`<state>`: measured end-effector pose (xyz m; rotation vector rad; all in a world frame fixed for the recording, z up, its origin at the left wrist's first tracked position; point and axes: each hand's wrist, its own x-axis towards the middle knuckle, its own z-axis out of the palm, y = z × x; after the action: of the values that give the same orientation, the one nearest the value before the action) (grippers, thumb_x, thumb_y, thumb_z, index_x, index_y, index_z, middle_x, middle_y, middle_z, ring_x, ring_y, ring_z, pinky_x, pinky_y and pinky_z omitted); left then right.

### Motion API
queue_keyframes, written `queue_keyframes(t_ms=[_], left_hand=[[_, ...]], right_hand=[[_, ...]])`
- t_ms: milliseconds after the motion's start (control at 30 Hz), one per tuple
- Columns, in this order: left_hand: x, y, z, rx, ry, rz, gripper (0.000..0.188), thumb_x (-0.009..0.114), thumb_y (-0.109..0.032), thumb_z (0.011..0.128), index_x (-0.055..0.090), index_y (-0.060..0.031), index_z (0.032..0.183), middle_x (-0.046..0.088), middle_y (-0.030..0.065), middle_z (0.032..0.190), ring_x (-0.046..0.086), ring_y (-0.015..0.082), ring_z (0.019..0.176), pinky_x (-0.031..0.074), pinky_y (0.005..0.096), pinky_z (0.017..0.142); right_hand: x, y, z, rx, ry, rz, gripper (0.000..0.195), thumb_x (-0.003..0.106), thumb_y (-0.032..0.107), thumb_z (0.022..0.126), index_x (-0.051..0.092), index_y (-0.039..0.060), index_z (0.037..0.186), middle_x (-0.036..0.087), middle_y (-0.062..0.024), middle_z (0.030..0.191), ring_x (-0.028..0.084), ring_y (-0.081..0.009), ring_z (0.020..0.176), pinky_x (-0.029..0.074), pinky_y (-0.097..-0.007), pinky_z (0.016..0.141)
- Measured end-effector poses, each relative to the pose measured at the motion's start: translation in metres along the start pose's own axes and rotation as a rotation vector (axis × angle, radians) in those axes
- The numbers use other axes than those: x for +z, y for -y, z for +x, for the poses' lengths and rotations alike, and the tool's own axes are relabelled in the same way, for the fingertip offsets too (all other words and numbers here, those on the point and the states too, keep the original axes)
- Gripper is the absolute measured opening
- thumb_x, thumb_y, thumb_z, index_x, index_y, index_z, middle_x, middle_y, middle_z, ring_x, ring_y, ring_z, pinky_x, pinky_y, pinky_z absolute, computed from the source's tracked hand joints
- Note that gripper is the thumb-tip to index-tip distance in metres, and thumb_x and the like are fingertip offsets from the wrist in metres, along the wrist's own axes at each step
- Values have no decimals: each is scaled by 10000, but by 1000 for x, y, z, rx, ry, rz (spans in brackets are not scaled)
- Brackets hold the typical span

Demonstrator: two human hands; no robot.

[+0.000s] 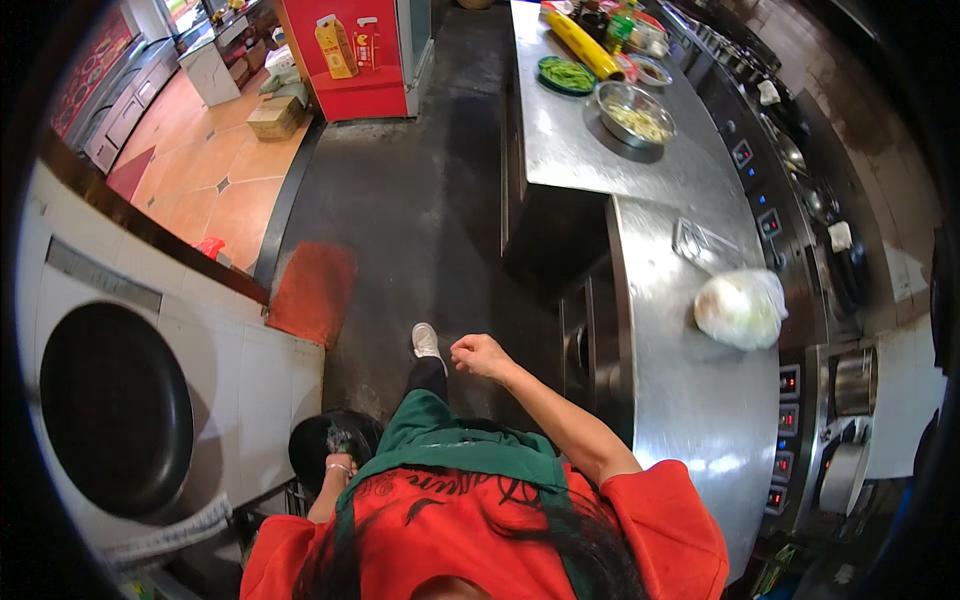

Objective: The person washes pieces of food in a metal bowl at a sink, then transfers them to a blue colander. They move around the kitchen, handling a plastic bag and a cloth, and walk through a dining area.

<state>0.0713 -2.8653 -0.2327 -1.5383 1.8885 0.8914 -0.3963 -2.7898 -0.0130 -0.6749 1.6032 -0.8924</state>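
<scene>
My left hand (341,463), with a band at its wrist, hangs low at my left side. It grips a small greenish, partly shiny bundle (342,436), too blurred to name exactly. Behind the bundle is a round black container (306,444), possibly a bin; I cannot tell whether the two touch. Out in front of my body, my right hand (480,355) is raised over the dark floor with its fingers curled in, and nothing shows in it. A green apron (465,454) covers my red shirt, and one white shoe (425,341) is stepping forward.
Along the right runs a steel counter (690,397) with a plastic-bagged vegetable (739,309), a steel bowl (636,114) of cut food and a plate of green vegetables (566,75). A black pan (116,409) hangs or leans at left. A red cabinet (352,90) stands ahead.
</scene>
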Motion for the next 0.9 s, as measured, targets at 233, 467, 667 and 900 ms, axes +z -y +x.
queue_keyframes(t_ms=[233,467,667,900], left_hand=[[-141,-70,135,259,-72,506,229,502,-262,725,646,-86,747,633,115,829,615,265,773,485,373,645],[-414,-314,337,169,-49,-900,136,498,-163,801,571,-56,758,557,59,591,498,171,438,390,300,389],[-542,-486,412,185,-98,-970,126,502,-152,828,546,-92,930,564,-5,673,491,62,487,320,200,350],[-583,-449,514,31,-25,-910,127,517,-147,785,586,-80,868,568,21,656,544,135,531,427,261,414]], right_hand=[[-61,99,168,-82,-15,-153,163,523,137,778,589,8,849,592,-52,742,571,-120,612,453,-235,530],[-157,162,288,26,-213,93,188,505,154,811,575,20,923,597,-64,796,578,-129,634,430,-231,502],[-239,211,420,55,-239,73,180,492,162,817,586,23,884,600,-66,751,579,-128,602,433,-235,476],[-321,360,583,-71,-248,-87,214,522,197,792,595,-4,813,609,-67,690,589,-131,584,468,-268,543]])
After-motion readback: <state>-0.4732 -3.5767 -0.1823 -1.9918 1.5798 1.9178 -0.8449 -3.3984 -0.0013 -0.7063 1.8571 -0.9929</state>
